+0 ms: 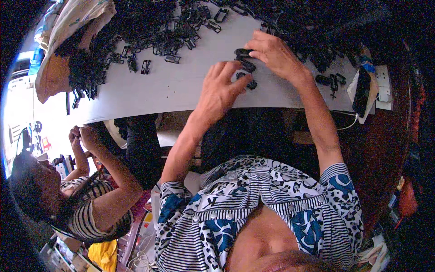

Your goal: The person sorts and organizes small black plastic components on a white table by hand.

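Observation:
On the white tabletop [149,97], several small black oval pieces lie in a short row between my two hands. My right hand [276,54] has its thumb and fingertips closed on the farthest one, a dark oval plastic piece [243,52]. My left hand [219,86] hovers at the near end of the row, thumb and fingers apart. Beside its fingertips is a second oval piece [247,66]. A third black piece [252,84] shows just past the left thumb and is partly covered by it. Fine details of these pieces are too small to make out.
Heaps of black plastic frames [174,34] cover the far side of the table. A few loose black parts [333,80] lie at right, near a black device [361,88] with a white cable and a power strip [384,84]. Another person [97,195] sits at left.

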{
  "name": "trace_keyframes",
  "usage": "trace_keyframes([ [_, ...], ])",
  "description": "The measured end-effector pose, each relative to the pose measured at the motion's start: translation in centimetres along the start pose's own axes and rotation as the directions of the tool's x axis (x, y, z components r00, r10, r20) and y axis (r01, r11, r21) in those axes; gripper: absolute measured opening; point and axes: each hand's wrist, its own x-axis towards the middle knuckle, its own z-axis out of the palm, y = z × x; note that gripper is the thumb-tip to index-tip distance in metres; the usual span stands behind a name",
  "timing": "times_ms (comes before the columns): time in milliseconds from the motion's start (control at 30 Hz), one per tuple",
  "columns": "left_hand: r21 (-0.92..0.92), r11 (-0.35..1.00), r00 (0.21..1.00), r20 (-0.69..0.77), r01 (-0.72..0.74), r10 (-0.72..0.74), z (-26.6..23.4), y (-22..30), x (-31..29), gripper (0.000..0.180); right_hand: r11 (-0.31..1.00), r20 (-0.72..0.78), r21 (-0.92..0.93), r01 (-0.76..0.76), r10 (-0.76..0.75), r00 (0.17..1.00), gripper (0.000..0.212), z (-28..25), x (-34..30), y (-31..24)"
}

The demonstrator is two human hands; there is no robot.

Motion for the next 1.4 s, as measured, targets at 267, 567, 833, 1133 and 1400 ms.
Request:
trace_keyframes([
  [267,0.115,0.989,0.986,-0.148,0.091,-0.074,1.7,1.4,-1.6,0.025,1.000,0.118,-0.012,0.006,-0.004,0.993,0.015,0.0,-0.4,-1.1],
  [567,0.023,0.944,0.909,-0.277,0.330,-0.311,-0.4,-0.7,0.6,0.028,0.976,-0.210,-0.214,0.035,-0.081,0.974,0.023,3.6,7.5,-0.6],
  [833,0.125,0.947,0.920,-0.306,0.295,-0.246,-1.9,-6.5,5.4,0.027,0.993,-0.258,-0.063,0.104,-0.117,0.959,0.021,3.9,6.1,1.3],
  [1133,-0.371,0.881,0.913,-0.164,0.294,-0.374,0.6,-6.2,4.7,0.025,0.754,0.104,0.576,-0.315,0.315,0.943,0.016,1.8,6.1,2.2],
  [1400,-0.094,0.935,0.920,-0.168,0.343,-0.354,1.1,-6.2,4.3,0.014,0.948,-0.170,-0.317,-0.036,-0.019,0.985,0.016,3.3,9.3,2.0],
])
